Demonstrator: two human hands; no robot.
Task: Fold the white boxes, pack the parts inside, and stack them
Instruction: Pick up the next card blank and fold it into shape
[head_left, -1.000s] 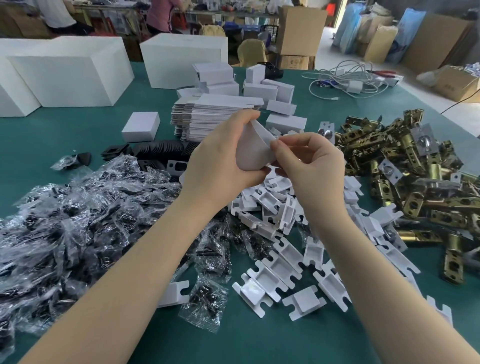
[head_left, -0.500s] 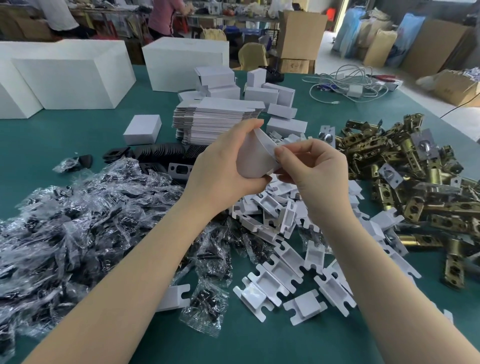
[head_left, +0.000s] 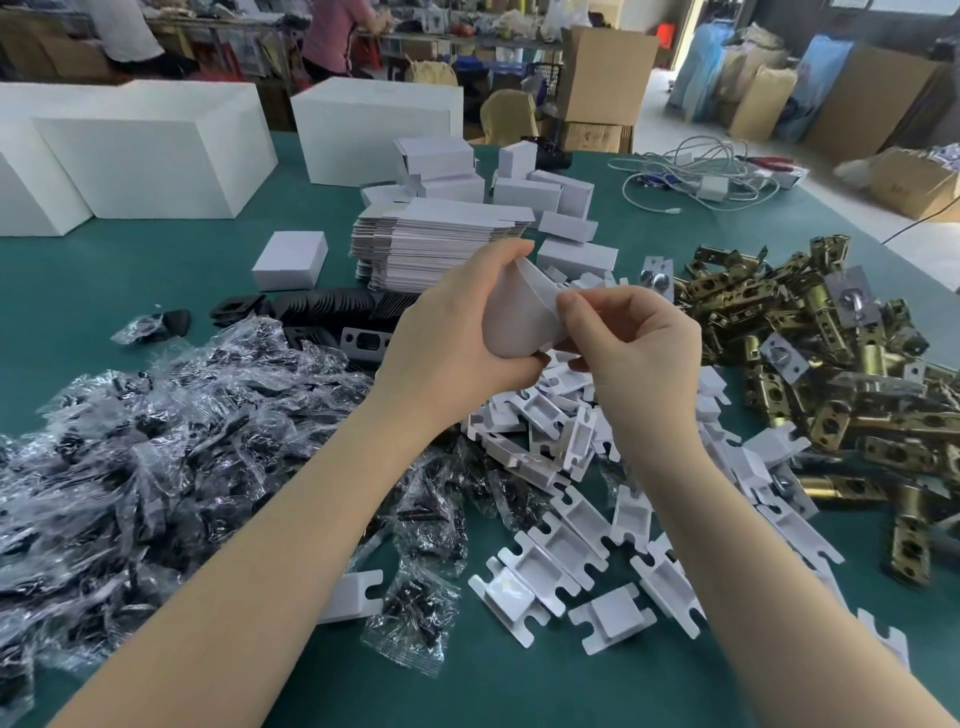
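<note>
white box blank (head_left: 519, 317) is up in our hands above the middle of the table, half curled into shape. our left hand (head_left: 457, 338) wraps round its left side, thumb underneath and fingers over the top edge, clamped on the card. our right hand (head_left: 631, 343) pinches the blank's right edge between thumb and forefinger, other fingers curled in. both forearms come up from the bottom of the view and meet at the blank.

compared with half a second back, pretty much nothing changed, same grip on both sides, hands sitting in about the same spot.

right under the hands lies the heap of white plastic inserts (head_left: 561, 545). left of that, the pile of bagged screw packs (head_left: 156, 441); right, the brass latch parts (head_left: 831, 374). behind the hands sits the stack of flat box blanks (head_left: 431, 239), with some folded small boxes (head_left: 545, 197) just past it, all shut so we can't tell what's in them. big white cartons (head_left: 156, 156) stand at the far left of the green table (head_left: 104, 291).
</note>
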